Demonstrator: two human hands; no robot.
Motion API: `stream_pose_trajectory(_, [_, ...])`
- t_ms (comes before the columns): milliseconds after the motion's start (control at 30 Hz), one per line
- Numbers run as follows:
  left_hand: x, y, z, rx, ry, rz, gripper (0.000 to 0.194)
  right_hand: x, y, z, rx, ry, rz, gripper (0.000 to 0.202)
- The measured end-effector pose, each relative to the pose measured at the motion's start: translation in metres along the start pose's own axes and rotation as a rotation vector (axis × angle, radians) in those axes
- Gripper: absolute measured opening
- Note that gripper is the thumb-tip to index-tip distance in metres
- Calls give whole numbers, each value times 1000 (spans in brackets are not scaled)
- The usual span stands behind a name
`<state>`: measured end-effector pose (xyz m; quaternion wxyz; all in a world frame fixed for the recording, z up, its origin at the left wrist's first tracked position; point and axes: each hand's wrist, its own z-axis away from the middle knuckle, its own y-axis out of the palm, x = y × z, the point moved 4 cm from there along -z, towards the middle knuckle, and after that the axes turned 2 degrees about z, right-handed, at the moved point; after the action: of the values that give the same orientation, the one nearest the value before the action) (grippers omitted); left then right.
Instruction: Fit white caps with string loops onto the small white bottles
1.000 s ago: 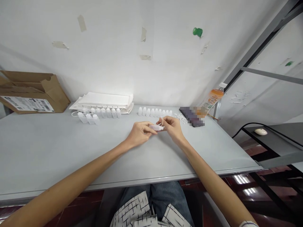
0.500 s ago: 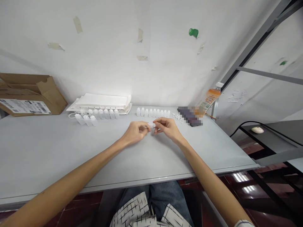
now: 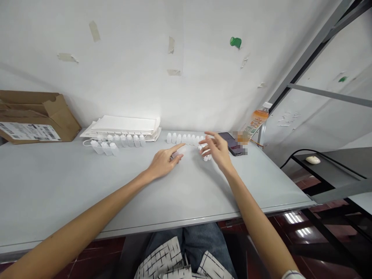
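Observation:
Low over the middle of the table, my left hand [image 3: 163, 162] has its index finger stretched forward and its thumb below. Between them is a small translucent white bottle [image 3: 175, 154], partly covered by the fingers. To the right, my right hand [image 3: 217, 150] hovers with its fingers spread and nothing visibly gripped. Beneath its fingertips lie small white plastic pieces [image 3: 206, 157]; whether the fingers touch them I cannot tell. Just behind stands a row of small white bottles [image 3: 179, 138], its right end hidden by my right hand.
More small white bottles [image 3: 123, 140] stand at left before a stack of white sheets [image 3: 124, 123]. An open cardboard box [image 3: 62, 120] sits far left. A dark phone [image 3: 234, 145] and an orange drink bottle [image 3: 257, 118] are at right. A wall rises behind the table [image 3: 122, 201].
My right hand has let go of the small bottle, opened and moved right. White pieces now lie nearer the middle, under its fingers. My left hand keeps the bottle, index finger straighter.

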<state>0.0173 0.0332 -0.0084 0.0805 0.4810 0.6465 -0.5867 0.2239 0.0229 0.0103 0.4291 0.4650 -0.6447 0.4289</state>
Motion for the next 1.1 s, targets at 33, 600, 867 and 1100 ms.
stream_pose_trajectory(33, [0, -1, 0, 8, -10, 34, 49, 0, -13, -4, -93, -44, 76, 52])
stream_pose_trajectory(600, [11, -3, -3, -60, -74, -68, 41, -9, -32, -6, 250, -73, 839, 15])
stream_pose_trajectory(867, [10, -3, -3, -66, -59, -31, 36, -2, -26, -3, 204, -95, 747, 21])
stream_pose_trajectory(1100, [-4, 6, 2, 89, 53, 65, 27, 10, -7, 4, 189, -17, 99, 35])
